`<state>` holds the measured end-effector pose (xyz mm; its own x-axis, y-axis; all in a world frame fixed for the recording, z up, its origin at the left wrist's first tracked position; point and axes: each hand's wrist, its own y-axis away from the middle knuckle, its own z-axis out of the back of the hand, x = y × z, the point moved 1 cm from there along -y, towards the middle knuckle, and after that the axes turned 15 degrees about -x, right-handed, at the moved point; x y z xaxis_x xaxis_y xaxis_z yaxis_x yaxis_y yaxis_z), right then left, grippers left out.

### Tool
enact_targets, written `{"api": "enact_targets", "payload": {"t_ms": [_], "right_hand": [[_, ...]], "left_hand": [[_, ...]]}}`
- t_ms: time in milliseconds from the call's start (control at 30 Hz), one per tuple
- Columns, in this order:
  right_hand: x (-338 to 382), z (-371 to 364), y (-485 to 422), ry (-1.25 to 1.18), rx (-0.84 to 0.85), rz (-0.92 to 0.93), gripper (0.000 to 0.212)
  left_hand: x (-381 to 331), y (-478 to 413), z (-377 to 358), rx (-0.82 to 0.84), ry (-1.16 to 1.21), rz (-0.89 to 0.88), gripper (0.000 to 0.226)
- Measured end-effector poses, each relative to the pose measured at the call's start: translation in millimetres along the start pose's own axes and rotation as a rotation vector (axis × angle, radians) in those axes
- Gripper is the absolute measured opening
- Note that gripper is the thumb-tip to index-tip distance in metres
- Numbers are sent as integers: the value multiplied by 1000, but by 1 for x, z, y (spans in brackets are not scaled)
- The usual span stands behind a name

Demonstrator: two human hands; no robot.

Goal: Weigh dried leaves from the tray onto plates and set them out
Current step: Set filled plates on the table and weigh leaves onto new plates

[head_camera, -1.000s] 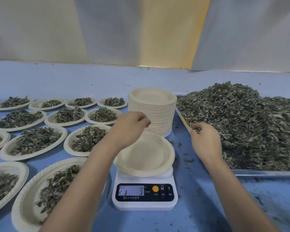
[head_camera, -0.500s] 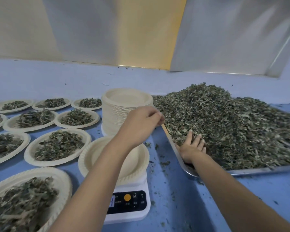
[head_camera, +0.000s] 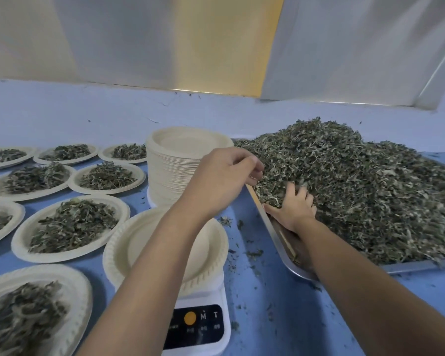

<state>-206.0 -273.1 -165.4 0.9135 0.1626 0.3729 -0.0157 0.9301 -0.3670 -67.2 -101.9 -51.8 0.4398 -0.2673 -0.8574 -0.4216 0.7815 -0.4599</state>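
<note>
A big heap of dried leaves (head_camera: 357, 188) fills a metal tray (head_camera: 409, 266) on the right. My right hand (head_camera: 293, 209) lies inside the tray's near left corner, fingers spread and pushed into the leaves. My left hand (head_camera: 224, 176) hovers over the tray's left rim at the edge of the heap, fingers loosely curled, with nothing visible in it. An empty paper plate (head_camera: 128, 253) sits on a white digital scale (head_camera: 203, 327) under my left forearm. My arm hides the scale's display.
A tall stack of empty paper plates (head_camera: 175, 160) stands just behind the scale. Several plates of leaves (head_camera: 21, 242) are laid out in rows on the left of the blue table (head_camera: 267, 317). Leaf crumbs lie between scale and tray. A wall rises behind.
My view has swung right. My right hand went from the tray's rim into the leaf heap. My left hand left the plate on the scale and moved right to the tray's edge.
</note>
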Motion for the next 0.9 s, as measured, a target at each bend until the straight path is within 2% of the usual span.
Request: {"api": "enact_targets", "payload": {"t_ms": [100,200,400,533,600,733,767,900], "right_hand": [[1,4,4,-30,-110,74,72],[3,11,6,-103,-218,129,69],[8,9,7,-3,-71,234,51],[14,13,10,20,-226,282,53],[15,13,10,58,-226,295,55],[11,8,10,128,19,273,45],[11,8,10,126,30,272,43],[14,13,12,141,-124,348,42]], "left_hand": [[0,1,2,-8,15,14,28],[1,1,2,-17,-9,26,26],[0,1,3,-14,-22,37,25],[0,0,4,-23,-19,30,26],[1,0,5,-27,-21,25,27],[2,1,5,-24,-34,19,27],[2,1,5,-25,-35,18,27],[1,2,4,-19,-35,24,27]]}}
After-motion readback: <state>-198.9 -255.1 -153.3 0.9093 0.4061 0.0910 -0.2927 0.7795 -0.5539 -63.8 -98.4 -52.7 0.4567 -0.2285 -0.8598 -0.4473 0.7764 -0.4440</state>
